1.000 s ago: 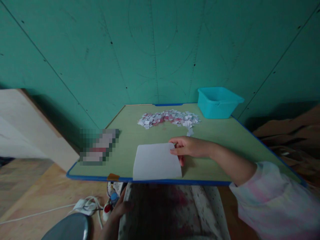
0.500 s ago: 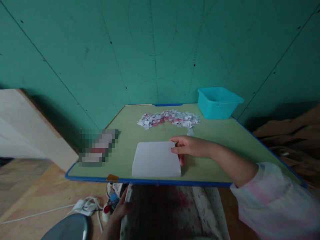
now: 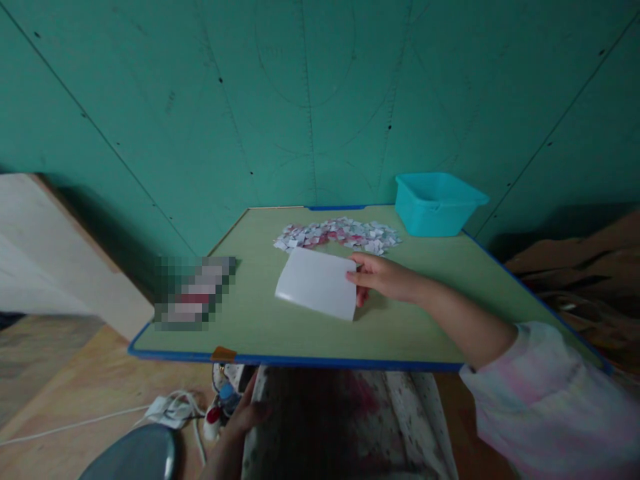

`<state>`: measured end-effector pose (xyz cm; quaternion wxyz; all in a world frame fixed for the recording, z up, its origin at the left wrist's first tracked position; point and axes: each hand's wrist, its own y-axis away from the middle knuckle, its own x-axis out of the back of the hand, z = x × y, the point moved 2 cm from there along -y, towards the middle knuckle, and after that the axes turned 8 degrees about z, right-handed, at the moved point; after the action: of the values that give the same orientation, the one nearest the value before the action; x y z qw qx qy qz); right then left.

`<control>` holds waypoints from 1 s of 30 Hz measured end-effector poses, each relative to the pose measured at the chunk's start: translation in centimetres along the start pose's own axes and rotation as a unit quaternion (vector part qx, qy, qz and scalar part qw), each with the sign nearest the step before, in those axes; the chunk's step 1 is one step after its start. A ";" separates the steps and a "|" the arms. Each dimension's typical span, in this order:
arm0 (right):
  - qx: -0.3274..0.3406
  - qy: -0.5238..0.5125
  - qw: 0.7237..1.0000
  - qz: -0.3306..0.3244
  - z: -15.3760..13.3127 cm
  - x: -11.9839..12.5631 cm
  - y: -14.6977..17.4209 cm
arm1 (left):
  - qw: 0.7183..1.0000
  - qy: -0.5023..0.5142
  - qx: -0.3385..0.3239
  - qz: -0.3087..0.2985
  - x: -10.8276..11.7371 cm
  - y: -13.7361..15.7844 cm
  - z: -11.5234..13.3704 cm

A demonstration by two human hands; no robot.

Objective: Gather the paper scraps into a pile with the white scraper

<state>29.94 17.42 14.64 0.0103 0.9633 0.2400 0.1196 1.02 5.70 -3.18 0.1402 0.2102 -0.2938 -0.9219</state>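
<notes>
Between the thumb and fingers of my right hand (image 3: 373, 277), the right edge of a white sheet of paper (image 3: 320, 283) is pinched. The sheet is slightly curved and tilted above the table, its far edge close to a heap of small torn paper pieces (image 3: 340, 232), some with pink on them. Below the table edge, at the left, my left hand (image 3: 247, 413) rests by the stained cloth (image 3: 350, 427) over my lap. It is in shadow and its fingers are partly hidden, so I cannot see whether it grips anything.
A turquoise plastic basin (image 3: 435, 207) stands at the table's back right corner. A blurred-out flat item (image 3: 197, 293) lies at the left of the blue-edged table (image 3: 240, 333). Bottles, a power strip with cables (image 3: 173, 410) and a grey stool (image 3: 135, 457) are on the floor side.
My right hand has moved the white sheet away from the front edge toward the paper heap. The sheet has turned and tilted. My left hand has stayed in place.
</notes>
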 end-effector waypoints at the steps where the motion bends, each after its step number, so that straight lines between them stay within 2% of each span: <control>1: -0.001 0.010 1.000 0.003 0.0 0.0 0.0 | 1.000 -0.009 -0.001 0.002 -0.1 0.1 0.3; 7: -0.030 0.045 0.990 -0.133 -0.2 -1.2 0.8 | 0.998 -0.057 0.000 0.005 -0.3 -0.3 1.2; 10: -0.028 0.018 0.993 -0.111 -0.2 -0.9 0.6 | 0.997 -0.080 0.003 0.000 0.0 -0.8 0.8; 13: -0.017 -0.025 1.000 -0.006 -0.2 0.6 -0.2 | 0.996 -0.092 -0.009 -0.007 -0.1 -1.0 0.5; 15: -0.003 -0.032 0.992 0.124 -0.2 2.2 -0.8 | 0.995 -0.098 -0.019 -0.013 -0.2 -0.9 0.4; 17: 0.008 -0.008 0.960 0.281 -0.1 4.3 -1.1 | 0.994 -0.101 -0.030 -0.015 -0.3 -0.7 0.3; 18: 0.013 0.003 0.941 0.339 0.0 5.3 -1.2 | 0.994 -0.101 -0.038 -0.014 -0.3 -0.6 0.1; 21: 0.031 0.042 0.891 0.451 0.6 8.1 -1.3 | 0.994 -0.089 -0.069 -0.014 -0.4 -0.2 -0.2; 24: 0.038 0.106 0.854 0.507 1.4 10.1 -1.8 | 0.993 -0.070 -0.095 -0.023 -0.6 0.2 -0.5; 30: 0.051 0.277 0.810 0.514 1.4 11.3 -3.4 | 0.990 -0.047 -0.129 -0.035 -0.7 1.4 -0.3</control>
<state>38.42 25.70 15.61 -0.1684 0.8711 -0.2922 0.3570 1.94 4.72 -2.35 0.1196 0.1570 -0.1716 -0.9652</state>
